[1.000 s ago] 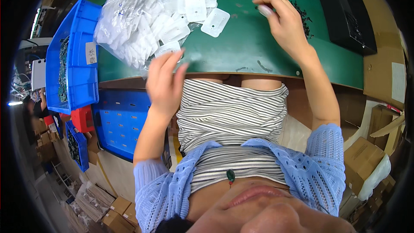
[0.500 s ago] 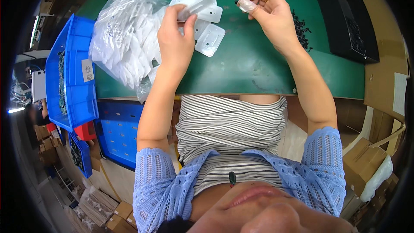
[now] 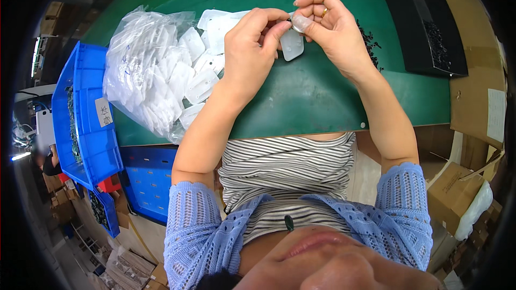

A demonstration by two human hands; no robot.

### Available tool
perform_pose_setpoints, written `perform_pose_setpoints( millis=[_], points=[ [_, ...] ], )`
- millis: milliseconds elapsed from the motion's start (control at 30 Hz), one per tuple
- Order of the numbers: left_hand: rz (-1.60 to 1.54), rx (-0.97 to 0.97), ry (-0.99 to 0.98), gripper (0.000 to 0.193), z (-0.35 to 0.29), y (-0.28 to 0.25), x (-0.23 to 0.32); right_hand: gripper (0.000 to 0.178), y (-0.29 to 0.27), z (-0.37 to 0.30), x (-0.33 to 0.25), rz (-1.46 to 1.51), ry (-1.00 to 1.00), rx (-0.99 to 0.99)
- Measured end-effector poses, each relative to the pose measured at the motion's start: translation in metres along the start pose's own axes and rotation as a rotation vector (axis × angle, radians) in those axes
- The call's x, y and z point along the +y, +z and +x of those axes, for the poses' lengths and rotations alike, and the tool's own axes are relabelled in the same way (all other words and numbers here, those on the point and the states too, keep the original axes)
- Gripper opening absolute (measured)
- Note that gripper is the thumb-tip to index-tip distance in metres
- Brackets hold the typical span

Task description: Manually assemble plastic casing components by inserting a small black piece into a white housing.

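Observation:
My left hand (image 3: 253, 53) and my right hand (image 3: 337, 31) meet over the green table, thumbs and fingertips pinched close together. A translucent white plastic piece (image 3: 292, 46) with rounded corners hangs between them, its upper part hidden by the fingers; my left hand seems to grip it. A tiny black part (image 3: 290, 20) shows at the fingertips, held against my right thumb, which has a whitish wrap. Beside my left hand, similar loose white pieces (image 3: 219, 29) spill from a clear plastic bag (image 3: 142, 70).
Small black parts (image 3: 370, 45) lie in a pile right of my right hand. Beyond stands a black tray (image 3: 411, 32) with more of them. A blue bin (image 3: 91, 129) sits at the left table edge, and a cardboard box (image 3: 475, 59) is at the right.
My left hand has moved right, bringing a white plastic piece from the heap to my right hand. The right hand shifted slightly left and down; the hands now meet.

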State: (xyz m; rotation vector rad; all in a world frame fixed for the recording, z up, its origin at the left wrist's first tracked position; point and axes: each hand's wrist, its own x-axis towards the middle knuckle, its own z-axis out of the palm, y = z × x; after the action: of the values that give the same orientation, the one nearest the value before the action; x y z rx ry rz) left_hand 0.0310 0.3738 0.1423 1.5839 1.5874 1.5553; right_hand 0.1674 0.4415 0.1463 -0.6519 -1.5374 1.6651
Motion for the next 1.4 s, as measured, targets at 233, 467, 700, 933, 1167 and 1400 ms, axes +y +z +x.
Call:
perform_pose_setpoints(
  millis=[233,467,700,933,1167,1400],
  points=[
    [0.085,-0.010,0.049,0.009,-0.001,-0.002,-0.010,0.021,0.004,0.000,0.006,-0.025,-0.003,0.020],
    [-0.187,-0.012,-0.179,0.010,-0.005,-0.007,-0.005,0.010,0.004,-0.002,0.008,-0.533,-0.297,0.050],
    [-0.416,0.039,-0.264,0.020,-0.007,-0.003,-0.004,0.009,0.005,-0.002,0.005,-0.612,-0.392,0.115],
    [-0.527,-0.060,-0.509,0.014,-0.005,-0.007,-0.005,0.012,0.001,-0.003,0.013,-0.468,-0.085,0.110],
    [-0.543,-0.068,-0.390,0.014,-0.009,-0.002,-0.006,0.016,0.002,-0.001,0.017,-0.273,0.057,0.052],
    [-0.427,-0.043,-0.251,0.012,-0.012,-0.002,-0.010,0.014,0.015,-0.007,0.022,-0.271,-0.034,0.135]
  ],
)
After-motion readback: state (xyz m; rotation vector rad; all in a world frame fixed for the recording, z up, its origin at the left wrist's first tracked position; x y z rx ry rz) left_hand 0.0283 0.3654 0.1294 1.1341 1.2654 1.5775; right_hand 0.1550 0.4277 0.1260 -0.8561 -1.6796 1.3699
